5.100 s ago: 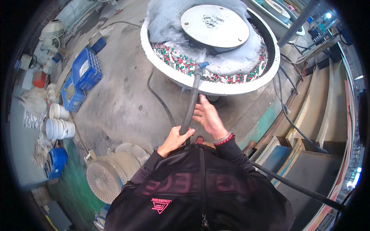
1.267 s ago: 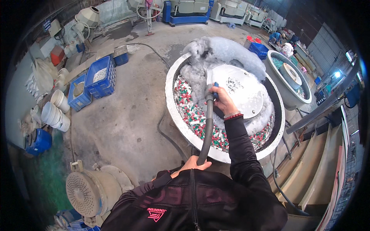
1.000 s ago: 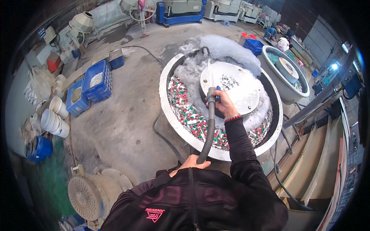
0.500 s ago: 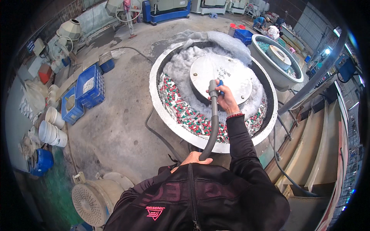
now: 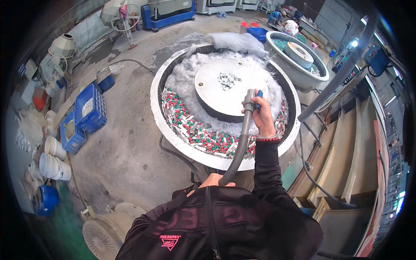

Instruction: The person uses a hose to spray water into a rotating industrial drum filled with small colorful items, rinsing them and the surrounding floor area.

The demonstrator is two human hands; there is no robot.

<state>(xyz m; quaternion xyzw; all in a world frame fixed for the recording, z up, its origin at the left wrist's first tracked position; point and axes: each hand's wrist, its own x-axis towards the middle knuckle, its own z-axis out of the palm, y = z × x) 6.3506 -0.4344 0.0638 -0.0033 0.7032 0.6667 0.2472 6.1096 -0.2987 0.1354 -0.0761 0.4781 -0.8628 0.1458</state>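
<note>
Grey hose (image 5: 241,151) clamped in the fingers of right hand (image 5: 264,120) and left hand (image 5: 211,180), hosing looks partway: foam (image 5: 180,78) beyond the right fingers, bare coloured pieces (image 5: 212,139) nearer

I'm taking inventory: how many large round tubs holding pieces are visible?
2: a white-rimmed round tub with red, green and white pieces, centre; a grey-walled round tub behind it, right. Others may be hidden.

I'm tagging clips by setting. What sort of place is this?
Probably an industrial workshop: a large round tub holds foam and many small red, green and white pieces; a second round tub stands beyond it, and a bulky machine with a blue base stands at the back.
</note>
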